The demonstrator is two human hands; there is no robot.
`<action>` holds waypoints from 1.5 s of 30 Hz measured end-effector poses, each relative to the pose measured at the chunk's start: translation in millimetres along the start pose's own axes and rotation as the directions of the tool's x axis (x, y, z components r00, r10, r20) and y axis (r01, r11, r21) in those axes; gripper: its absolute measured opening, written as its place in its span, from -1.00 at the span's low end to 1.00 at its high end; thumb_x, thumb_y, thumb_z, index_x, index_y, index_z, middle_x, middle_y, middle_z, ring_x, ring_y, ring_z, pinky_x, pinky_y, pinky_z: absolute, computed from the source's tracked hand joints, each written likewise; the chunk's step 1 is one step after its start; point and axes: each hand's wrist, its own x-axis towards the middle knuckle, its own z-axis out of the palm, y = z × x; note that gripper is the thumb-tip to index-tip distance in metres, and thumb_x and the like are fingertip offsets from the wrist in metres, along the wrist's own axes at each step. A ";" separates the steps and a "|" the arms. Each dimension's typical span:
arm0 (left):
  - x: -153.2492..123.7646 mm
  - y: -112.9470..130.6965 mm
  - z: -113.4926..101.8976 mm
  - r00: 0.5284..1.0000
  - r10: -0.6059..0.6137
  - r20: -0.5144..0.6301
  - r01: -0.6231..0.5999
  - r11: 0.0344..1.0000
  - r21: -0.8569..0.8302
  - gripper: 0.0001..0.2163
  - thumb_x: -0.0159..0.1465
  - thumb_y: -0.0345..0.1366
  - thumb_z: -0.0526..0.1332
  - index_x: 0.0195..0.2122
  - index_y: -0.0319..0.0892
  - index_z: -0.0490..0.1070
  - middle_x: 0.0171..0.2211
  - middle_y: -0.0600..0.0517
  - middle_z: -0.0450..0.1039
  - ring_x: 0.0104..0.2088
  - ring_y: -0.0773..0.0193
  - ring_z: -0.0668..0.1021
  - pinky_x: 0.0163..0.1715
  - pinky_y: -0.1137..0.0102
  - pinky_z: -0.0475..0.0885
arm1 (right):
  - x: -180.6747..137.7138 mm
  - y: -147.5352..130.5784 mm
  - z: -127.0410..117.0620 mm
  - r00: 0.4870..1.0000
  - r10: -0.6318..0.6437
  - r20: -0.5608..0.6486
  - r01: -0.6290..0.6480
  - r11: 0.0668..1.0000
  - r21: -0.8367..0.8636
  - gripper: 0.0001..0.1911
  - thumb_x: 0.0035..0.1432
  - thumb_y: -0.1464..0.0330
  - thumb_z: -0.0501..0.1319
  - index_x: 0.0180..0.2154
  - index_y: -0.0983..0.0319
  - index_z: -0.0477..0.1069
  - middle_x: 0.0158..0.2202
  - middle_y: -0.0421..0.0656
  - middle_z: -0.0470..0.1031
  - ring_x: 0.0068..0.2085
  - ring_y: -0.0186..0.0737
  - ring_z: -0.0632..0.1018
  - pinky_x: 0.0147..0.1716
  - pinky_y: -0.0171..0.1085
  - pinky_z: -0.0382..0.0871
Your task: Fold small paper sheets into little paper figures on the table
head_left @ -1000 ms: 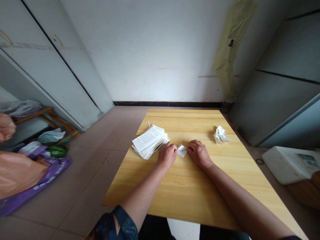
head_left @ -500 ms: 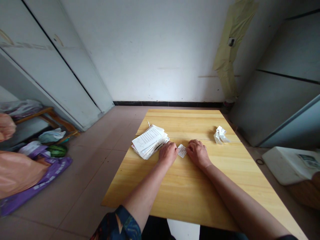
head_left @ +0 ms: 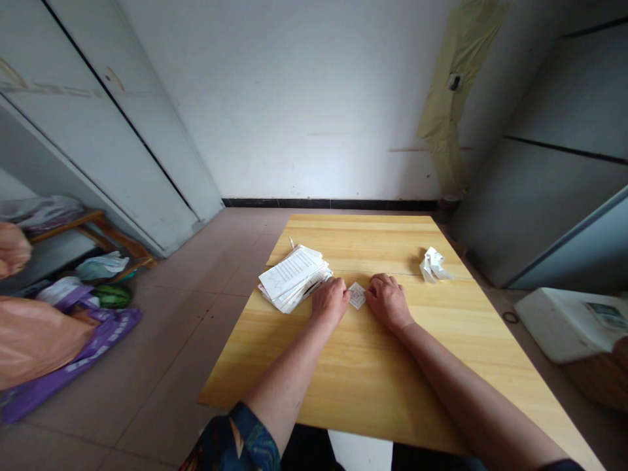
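A small folded white paper (head_left: 357, 295) lies on the wooden table (head_left: 373, 366) between my two hands. My left hand (head_left: 331, 301) is curled, its fingertips pressing the paper's left edge. My right hand (head_left: 388, 299) is curled too, its fingers pinching the paper's right edge. Just left of my left hand lies a stack of printed sheets (head_left: 293, 277), touching the knuckles.
A crumpled white paper (head_left: 432, 264) sits at the table's far right. Bags and a purple sack (head_left: 63, 340) lie on the floor at the left. A white box (head_left: 564, 324) stands to the right, cabinets on both sides, a wall behind.
Both hands have shifted slightly and stayed on the small paper. Nothing else has moved.
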 end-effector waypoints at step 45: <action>-6.0 -19.0 5.5 0.859 0.431 -0.276 -0.492 0.842 -0.219 -0.64 0.21 -0.59 0.02 -0.10 -0.10 0.44 -0.08 0.01 0.47 -0.04 0.29 0.44 0.01 0.38 0.34 | 8.2 2.4 1.0 1.000 0.006 0.000 -0.006 1.000 0.005 -0.93 0.11 0.40 0.17 -0.42 0.20 0.39 -0.19 -0.10 0.45 -0.14 -0.14 0.38 -0.30 -0.26 0.13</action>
